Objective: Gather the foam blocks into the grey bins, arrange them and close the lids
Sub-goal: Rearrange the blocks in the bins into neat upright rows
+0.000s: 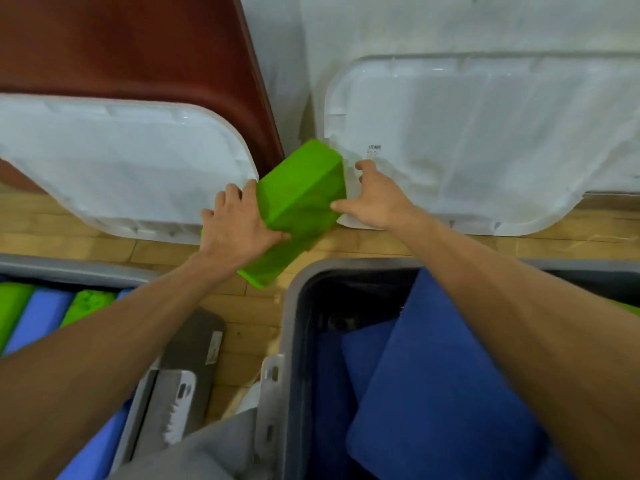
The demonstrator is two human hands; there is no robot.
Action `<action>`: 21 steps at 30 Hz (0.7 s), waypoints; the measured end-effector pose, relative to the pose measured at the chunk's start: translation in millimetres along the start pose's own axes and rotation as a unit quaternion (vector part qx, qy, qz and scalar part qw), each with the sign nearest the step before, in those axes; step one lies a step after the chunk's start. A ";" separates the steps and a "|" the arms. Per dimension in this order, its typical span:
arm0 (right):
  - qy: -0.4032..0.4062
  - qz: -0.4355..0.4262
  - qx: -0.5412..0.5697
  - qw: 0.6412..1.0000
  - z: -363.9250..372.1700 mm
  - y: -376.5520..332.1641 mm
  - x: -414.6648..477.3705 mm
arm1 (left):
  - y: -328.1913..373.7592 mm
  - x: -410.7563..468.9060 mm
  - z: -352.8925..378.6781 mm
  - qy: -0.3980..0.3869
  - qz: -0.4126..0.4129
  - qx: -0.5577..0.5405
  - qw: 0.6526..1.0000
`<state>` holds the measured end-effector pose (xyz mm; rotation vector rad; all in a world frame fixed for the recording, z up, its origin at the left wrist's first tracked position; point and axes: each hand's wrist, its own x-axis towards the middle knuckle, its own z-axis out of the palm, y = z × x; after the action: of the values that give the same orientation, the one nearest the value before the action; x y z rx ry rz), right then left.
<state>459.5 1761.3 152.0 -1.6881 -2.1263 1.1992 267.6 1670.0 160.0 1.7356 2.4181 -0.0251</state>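
Two white plastic lids lean at the far wall, left (121, 161) and right (485, 133). Near: open grey plastic bins, left (69, 268) and right (291, 306), both part-filled. Green rectangular foam block (298, 199) is between the lids. Left hand (239, 230) and right hand (374, 199) clasp its sides, fingers curled. Risk: pulling it out could knock a lid over.

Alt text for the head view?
Left hand and right hand hold a green foam block over the wood floor between two open grey bins. Left bin holds green and pale-blue blocks, right bin dark blue ones; white lids stand behind.
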 end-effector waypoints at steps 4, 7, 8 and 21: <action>0.033 0.025 0.092 0.995 -42.7 -24.3 -50.0 | 23.9 -42.9 -77.3 0.098 -0.045 -0.001 0.994; 0.024 0.062 0.206 0.976 -69.1 -36.9 -90.5 | 46.8 -79.8 -126.2 0.083 -0.124 -0.192 0.970; 0.016 0.071 0.232 0.970 -76.0 -39.3 -103.6 | 54.6 -91.7 -135.0 0.062 -0.146 -0.268 0.950; -0.021 0.105 -0.182 0.977 -119.1 25.4 -222.5 | 99.7 -160.3 -49.0 -0.314 -0.058 -0.582 0.748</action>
<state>623.7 1623.4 287.6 -2.1011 -2.3541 0.9396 405.3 1557.1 239.5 0.7641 1.4016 0.6309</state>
